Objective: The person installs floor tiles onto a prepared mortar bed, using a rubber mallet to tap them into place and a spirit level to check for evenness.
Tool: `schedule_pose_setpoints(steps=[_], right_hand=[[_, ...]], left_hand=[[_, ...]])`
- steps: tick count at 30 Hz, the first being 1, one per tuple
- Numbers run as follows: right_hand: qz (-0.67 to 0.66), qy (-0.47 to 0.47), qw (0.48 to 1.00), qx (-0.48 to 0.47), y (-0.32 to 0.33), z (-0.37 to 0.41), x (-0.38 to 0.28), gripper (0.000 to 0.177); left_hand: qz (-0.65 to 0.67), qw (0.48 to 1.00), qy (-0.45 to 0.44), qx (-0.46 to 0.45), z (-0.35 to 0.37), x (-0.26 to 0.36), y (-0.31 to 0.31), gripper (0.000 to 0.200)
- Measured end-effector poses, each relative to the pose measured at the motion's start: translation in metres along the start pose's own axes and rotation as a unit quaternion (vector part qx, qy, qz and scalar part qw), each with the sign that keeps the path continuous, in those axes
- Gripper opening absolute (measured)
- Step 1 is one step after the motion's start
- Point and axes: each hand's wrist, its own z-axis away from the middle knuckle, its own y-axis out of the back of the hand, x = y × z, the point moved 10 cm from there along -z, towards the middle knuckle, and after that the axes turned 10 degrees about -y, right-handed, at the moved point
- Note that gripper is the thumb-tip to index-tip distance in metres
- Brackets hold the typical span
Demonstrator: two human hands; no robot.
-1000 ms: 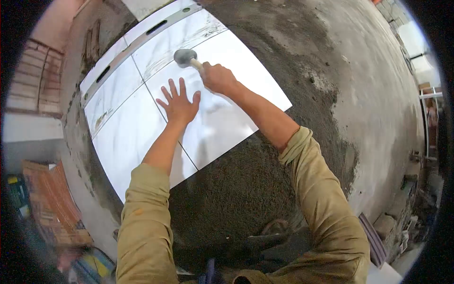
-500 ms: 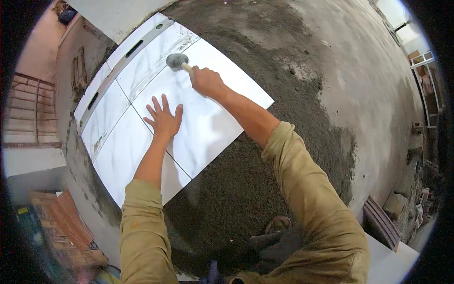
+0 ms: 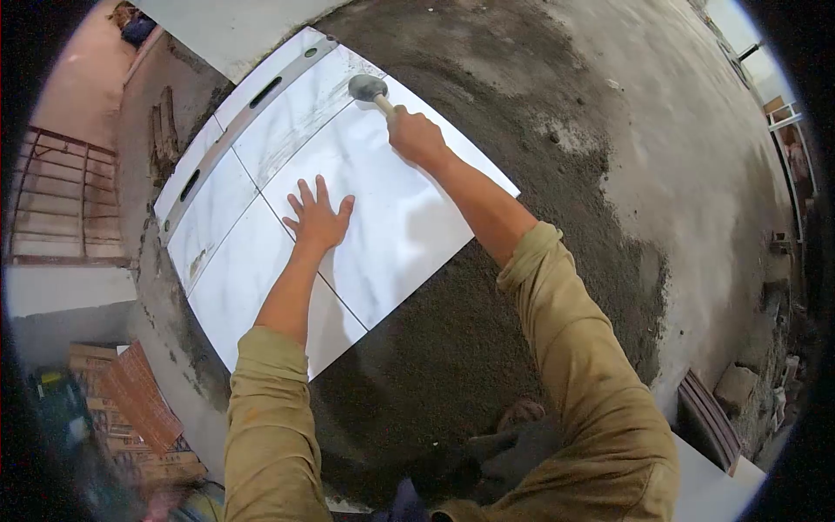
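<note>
My right hand (image 3: 417, 137) is wrapped round the pale handle of a rubber mallet (image 3: 368, 88). The mallet's grey head is over the far edge of the nearest white marbled tile (image 3: 396, 204); whether it touches cannot be made out. My left hand (image 3: 319, 216) lies flat on that same tile, fingers spread, close to the joint with the neighbouring tile (image 3: 252, 270). Across the far tiles lies a long metal spirit level (image 3: 230, 137) with slots and a green vial.
Dark, damp mortar (image 3: 435, 365) surrounds the tiles on the near and right sides. Cardboard boxes (image 3: 143, 404) stand at lower left, a metal grille (image 3: 65, 196) at left. Stacked dark tiles (image 3: 709, 422) and a block (image 3: 735, 387) sit at lower right.
The mallet and my right hand have shifted right across the tile, toward its far corner. My left hand stays flat on the tile. The whole view has shifted slightly.
</note>
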Motion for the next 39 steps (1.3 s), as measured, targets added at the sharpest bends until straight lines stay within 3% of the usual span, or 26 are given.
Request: schedule_pose_setpoints(steps=[7, 16, 19, 22, 26, 27, 29, 30, 31, 32, 33, 34, 35, 39], right_hand=[[-0.016, -0.039, 0.999, -0.009, -0.001, 0.008, 0.009, 0.029], [-0.002, -0.033, 0.999, -0.013, -0.005, 0.01, 0.005, 0.029], [0.045, 0.01, 0.998, -0.029, -0.016, 0.016, -0.005, 0.028], [-0.013, -0.019, 0.999, -0.024, -0.021, 0.042, -0.017, 0.02], [-0.048, 0.017, 0.997, 0.06, -0.026, 0.069, -0.033, 0.02], [-0.049, 0.023, 0.997, 0.054, -0.024, 0.071, -0.034, 0.02], [0.089, 0.102, 0.991, 0.019, -0.035, 0.078, -0.04, 0.021], [0.149, 0.12, 0.981, -0.023, -0.064, 0.074, -0.024, 0.025], [0.128, 0.171, 0.977, -0.018, -0.061, 0.084, -0.02, 0.025], [0.018, 0.163, 0.986, 0.003, -0.028, 0.101, -0.021, 0.021], [0.062, 0.238, 0.969, -0.004, -0.04, 0.105, -0.025, 0.02], [0.086, 0.238, 0.966, -0.063, -0.055, 0.103, -0.018, 0.027], [0.041, 0.288, 0.957, 0.021, -0.038, 0.112, -0.024, 0.03], [0.14, 0.244, 0.96, -0.016, -0.035, 0.126, -0.038, 0.037]], left_hand=[[0.007, 1.0, 0.004, -0.023, -0.003, -0.003, -0.002, 0.084], [-0.005, 0.999, 0.016, -0.033, -0.002, -0.001, -0.002, 0.085], [-0.023, 0.999, 0.018, -0.027, -0.009, -0.005, -0.009, 0.085], [-0.008, 1.0, 0.014, -0.016, -0.008, -0.005, -0.012, 0.086], [0.012, 0.999, 0.022, -0.022, -0.003, -0.006, -0.008, 0.085], [-0.002, 0.999, -0.039, 0.004, -0.019, -0.017, -0.022, 0.084], [-0.012, 0.988, -0.152, 0.04, -0.023, -0.019, -0.039, 0.081], [-0.012, 0.98, -0.191, 0.045, -0.012, -0.026, -0.046, 0.08], [-0.007, 0.982, -0.189, 0.029, 0.015, -0.025, -0.046, 0.082], [0.017, 0.993, -0.114, -0.039, 0.06, -0.019, -0.036, 0.086], [0.024, 0.994, -0.094, -0.056, 0.09, -0.022, -0.042, 0.09], [0.032, 0.993, -0.082, -0.074, 0.117, -0.031, -0.048, 0.093], [0.026, 0.994, -0.078, -0.075, 0.141, -0.039, -0.048, 0.098], [0.022, 0.996, -0.045, -0.076, 0.178, -0.032, -0.047, 0.111]])
